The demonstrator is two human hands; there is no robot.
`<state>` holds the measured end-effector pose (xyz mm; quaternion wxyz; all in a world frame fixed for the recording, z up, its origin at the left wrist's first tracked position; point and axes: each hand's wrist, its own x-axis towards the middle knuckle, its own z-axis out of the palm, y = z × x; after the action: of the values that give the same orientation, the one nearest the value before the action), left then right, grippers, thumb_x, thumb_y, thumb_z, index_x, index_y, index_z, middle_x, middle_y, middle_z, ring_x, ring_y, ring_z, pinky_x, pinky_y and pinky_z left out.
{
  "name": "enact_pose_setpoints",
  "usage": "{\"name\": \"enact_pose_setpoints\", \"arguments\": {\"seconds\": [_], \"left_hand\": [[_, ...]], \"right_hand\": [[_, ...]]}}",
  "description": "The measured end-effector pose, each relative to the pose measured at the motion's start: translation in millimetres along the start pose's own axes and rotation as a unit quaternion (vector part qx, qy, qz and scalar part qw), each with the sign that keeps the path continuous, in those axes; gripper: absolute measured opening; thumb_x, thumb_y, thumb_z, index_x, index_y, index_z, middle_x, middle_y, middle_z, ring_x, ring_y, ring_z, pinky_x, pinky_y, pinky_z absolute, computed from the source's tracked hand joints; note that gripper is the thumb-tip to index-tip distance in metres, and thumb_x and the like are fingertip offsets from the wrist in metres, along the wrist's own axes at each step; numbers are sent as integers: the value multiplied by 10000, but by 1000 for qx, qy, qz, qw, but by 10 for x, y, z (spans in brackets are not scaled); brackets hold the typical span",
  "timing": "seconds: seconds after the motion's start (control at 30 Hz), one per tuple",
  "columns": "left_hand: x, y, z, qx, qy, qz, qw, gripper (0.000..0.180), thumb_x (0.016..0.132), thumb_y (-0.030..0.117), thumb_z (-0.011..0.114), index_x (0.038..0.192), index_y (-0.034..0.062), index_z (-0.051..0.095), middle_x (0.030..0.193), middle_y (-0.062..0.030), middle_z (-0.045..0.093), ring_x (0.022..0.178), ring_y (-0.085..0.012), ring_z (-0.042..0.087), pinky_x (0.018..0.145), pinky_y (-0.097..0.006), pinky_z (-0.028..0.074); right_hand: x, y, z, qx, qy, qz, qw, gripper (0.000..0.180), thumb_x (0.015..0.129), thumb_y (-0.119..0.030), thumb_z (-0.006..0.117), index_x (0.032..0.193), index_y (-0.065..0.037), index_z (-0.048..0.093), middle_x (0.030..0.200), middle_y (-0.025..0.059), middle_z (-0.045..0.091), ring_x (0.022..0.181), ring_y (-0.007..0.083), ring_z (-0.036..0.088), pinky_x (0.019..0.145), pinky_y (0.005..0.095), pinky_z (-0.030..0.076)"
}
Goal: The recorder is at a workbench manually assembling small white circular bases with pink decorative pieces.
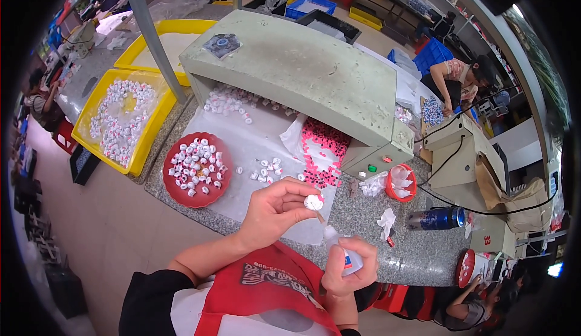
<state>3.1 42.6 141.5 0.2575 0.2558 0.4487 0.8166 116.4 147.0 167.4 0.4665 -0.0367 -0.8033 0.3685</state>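
Note:
My left hand [275, 209] pinches a small white round piece [313, 202] between thumb and fingertips, just above the counter's near edge. My right hand [351, 266] grips a small clear squeeze bottle [346, 252], its nozzle tilted up toward the white piece. Beyond my left hand, a red round tray [173, 189] holds several white pieces with red marks. More such pieces lie loose on a white sheet [254, 145]. A heap of pink and red pieces [322, 148] sits on the sheet under the machine's mouth.
A grey-green box machine [302, 64] spans the stone counter [417, 251]. A yellow tray [151, 127] of white pieces sits at left. A red cup [400, 182], crumpled tissue [385, 219] and a dark cylinder [437, 218] lie at right. Other people work at the left and right.

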Motion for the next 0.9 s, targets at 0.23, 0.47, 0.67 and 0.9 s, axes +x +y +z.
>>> {"name": "enact_pose_setpoints", "arguments": {"seconds": [0.23, 0.47, 0.67, 0.9], "left_hand": [[20, -17, -57, 60, 9, 26, 998, 289, 726, -158, 539, 1003, -80, 517, 1057, -146, 496, 915, -165, 550, 772, -255, 496], [45, 55, -38, 1, 24, -56, 998, 290, 728, -135, 549, 1007, -63, 519, 1048, -164, 550, 954, -197, 565, 801, -278, 485], [90, 54, -69, -40, 25, -132, 990, 299, 720, -120, 551, 1007, -44, 515, 1027, -167, 577, 961, -200, 569, 810, -292, 477], [86, 41, -77, -69, 18, -157, 985, 300, 715, -121, 550, 1000, -33, 522, 1024, -167, 578, 960, -215, 572, 822, -303, 471]], "right_hand": [[64, 15, -46, -2, -46, 1, 999, 203, 626, 36, 620, 808, 7, 535, 653, 80, 591, 461, 184, 546, 437, 258, 425], [86, 48, -42, -20, -33, 7, 999, 189, 636, 32, 612, 804, 5, 530, 645, 76, 587, 459, 189, 545, 439, 264, 427], [66, 89, -65, -2, -33, -3, 999, 190, 637, 40, 600, 809, 16, 522, 646, 85, 588, 449, 186, 536, 421, 263, 415], [71, 104, -71, 9, -35, -5, 999, 196, 633, 46, 598, 813, 14, 526, 644, 87, 586, 442, 183, 529, 416, 264, 411]]}}
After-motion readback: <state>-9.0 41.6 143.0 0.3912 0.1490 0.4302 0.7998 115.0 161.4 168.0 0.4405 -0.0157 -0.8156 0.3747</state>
